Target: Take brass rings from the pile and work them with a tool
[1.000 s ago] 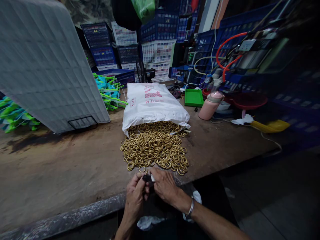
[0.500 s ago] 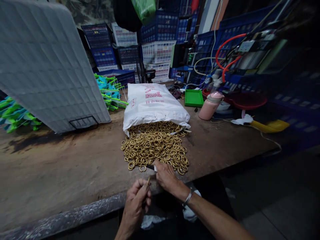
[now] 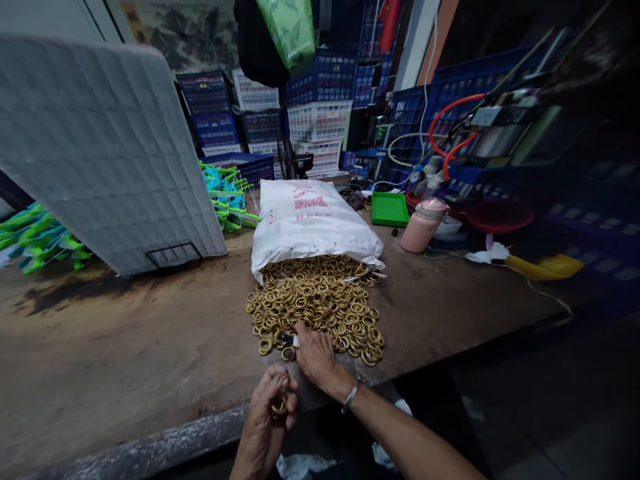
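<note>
Brass-coloured metal rings (image 3: 320, 300) spill in a heap from the mouth of a white printed sack (image 3: 305, 213) on the table. My left hand (image 3: 263, 413), near the table's front edge, is closed around several rings (image 3: 279, 403). At the front of the heap is my right hand (image 3: 317, 360), with a bracelet on its wrist. A small black tool with a white part (image 3: 287, 339) sticks out to the left from its fingers, over the nearest rings; its exact kind cannot be made out.
A large grey ribbed panel (image 3: 115, 153) stands at left, beside green and blue plastic pieces (image 3: 227, 193). Right of the sack are a green tray (image 3: 390, 209), a pink bottle (image 3: 423, 227) and a machine with red hoses (image 3: 495, 127). Stacked crates (image 3: 320, 120) fill the back.
My right hand has moved left along the front of the heap with the black tool. My left hand has turned, so the rings in it now show. The camera view has tilted up slightly.
</note>
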Demonstrator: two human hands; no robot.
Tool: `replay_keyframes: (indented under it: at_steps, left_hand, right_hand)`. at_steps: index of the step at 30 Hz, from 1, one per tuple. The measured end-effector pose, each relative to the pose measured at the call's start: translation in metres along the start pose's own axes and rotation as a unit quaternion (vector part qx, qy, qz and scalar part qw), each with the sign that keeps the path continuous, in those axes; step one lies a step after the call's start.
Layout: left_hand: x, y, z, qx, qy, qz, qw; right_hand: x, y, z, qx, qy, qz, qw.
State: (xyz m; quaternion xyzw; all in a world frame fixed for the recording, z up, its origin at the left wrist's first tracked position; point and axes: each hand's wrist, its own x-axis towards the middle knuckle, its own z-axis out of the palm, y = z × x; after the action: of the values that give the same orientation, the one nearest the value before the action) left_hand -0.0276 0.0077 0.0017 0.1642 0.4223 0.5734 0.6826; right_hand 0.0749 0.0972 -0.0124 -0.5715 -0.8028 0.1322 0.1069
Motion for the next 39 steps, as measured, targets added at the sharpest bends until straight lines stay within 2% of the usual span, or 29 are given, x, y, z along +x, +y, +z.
replay_keyframes:
  at_steps: [8,10,13,16,21,26,29,32,35,39]
  left_hand:
    - [0.009,0.002,-0.008,-0.107,0.019,-0.033,0.994]
    - [0.010,0.001,-0.010,-0.112,0.009,-0.028,0.993]
    - [0.012,0.000,-0.011,-0.095,-0.012,-0.018,0.995]
    - [0.013,0.001,-0.010,-0.080,-0.007,-0.016,0.997]
    - [0.015,0.004,-0.006,-0.050,0.024,-0.001,0.998]
    - [0.019,0.002,-0.001,0.062,0.082,0.055,0.993]
    - [0.023,0.001,0.001,0.149,0.109,0.090,0.979]
    - [0.025,0.002,0.002,0.204,0.103,0.096,0.969]
    - [0.025,0.001,0.003,0.246,0.097,0.084,0.961]
    - [0.021,0.001,0.004,0.258,0.087,0.108,0.956]
  right_hand:
    - [0.003,0.002,0.000,0.026,0.013,0.010,1.000]
    - [0.002,0.002,0.003,0.023,0.012,0.004,1.000]
    - [0.002,0.000,0.008,0.006,0.000,-0.003,1.000]
    - [0.004,-0.001,0.010,0.001,-0.007,-0.007,1.000]
    - [0.006,0.003,0.000,0.027,0.003,-0.021,0.999]
    - [-0.002,0.011,-0.015,0.094,-0.021,-0.072,0.993]
    - [-0.010,0.013,-0.021,0.162,-0.042,-0.109,0.980]
    - [-0.017,0.015,-0.023,0.225,-0.056,-0.131,0.964]
    - [-0.020,0.014,-0.024,0.297,-0.067,-0.108,0.946]
    - [-0.022,0.012,-0.026,0.426,-0.120,-0.045,0.895]
